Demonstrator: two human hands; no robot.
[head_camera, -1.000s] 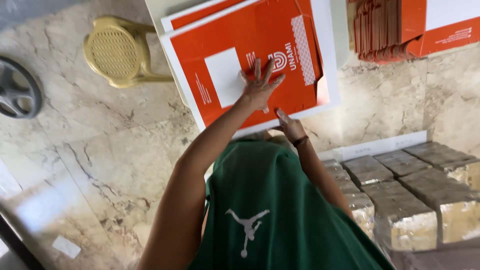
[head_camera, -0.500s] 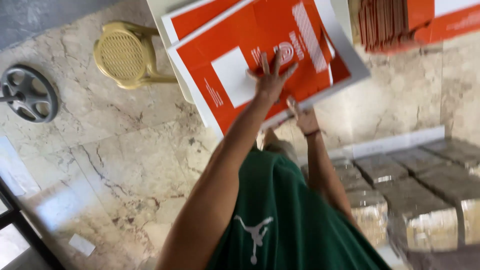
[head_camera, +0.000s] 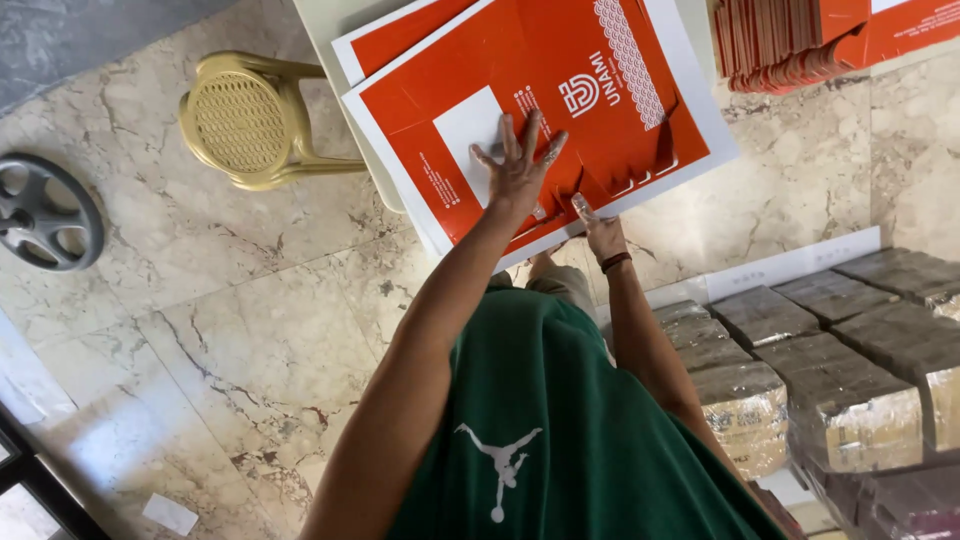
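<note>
A flat orange carton sheet (head_camera: 560, 110) with white borders and a white panel lies on top of another like it (head_camera: 400, 35) on a pale table (head_camera: 325, 30). My left hand (head_camera: 515, 170) rests flat on the top sheet, fingers spread, near the white panel. My right hand (head_camera: 600, 232) pinches the near edge of the same sheet, a dark band on its wrist. My green shirt (head_camera: 570, 430) fills the bottom of the view.
A yellow plastic stool (head_camera: 250, 120) stands left of the table on the marble floor (head_camera: 230, 330). A dark metal wheel (head_camera: 40, 210) lies at far left. A stack of orange carton sheets (head_camera: 800, 45) sits top right. Several wrapped brown bundles (head_camera: 850, 370) fill the right side.
The top orange sheet has slid and turned toward the right under my hands. My left hand stays spread on it, my right hand stays at its near edge.
</note>
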